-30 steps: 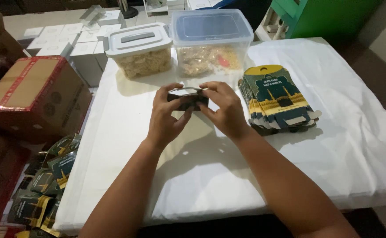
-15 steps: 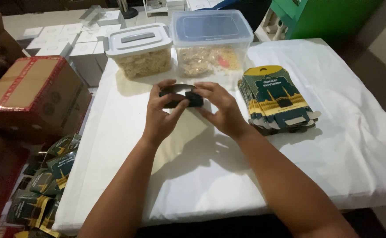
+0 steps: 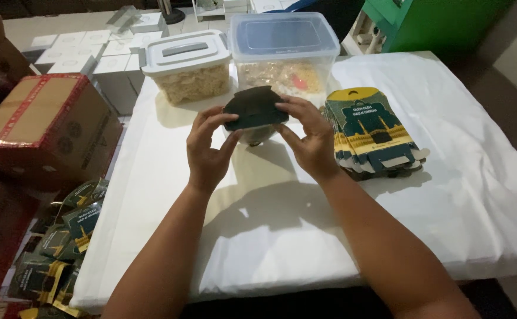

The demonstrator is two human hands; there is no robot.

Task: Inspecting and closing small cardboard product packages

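Note:
Both hands hold one small dark green cardboard box (image 3: 253, 110) above the white-covered table (image 3: 270, 236). My left hand (image 3: 208, 147) grips its left side with thumb and fingers. My right hand (image 3: 308, 139) pinches its right side. The box is tilted so a dark flap with a rounded top faces up. A stack of flat, unfolded green and yellow box blanks (image 3: 372, 131) lies just right of my right hand.
Two clear plastic tubs of pale snack pieces stand behind the hands: a grey-lidded one (image 3: 187, 66) and a larger clear-lidded one (image 3: 285, 54). A red and brown carton (image 3: 46, 127) sits left of the table. Assembled green boxes (image 3: 57, 254) are piled on the floor below it.
The hands have lifted the small box a little and turned it, so its flat dark flap now faces up instead of its narrow edge.

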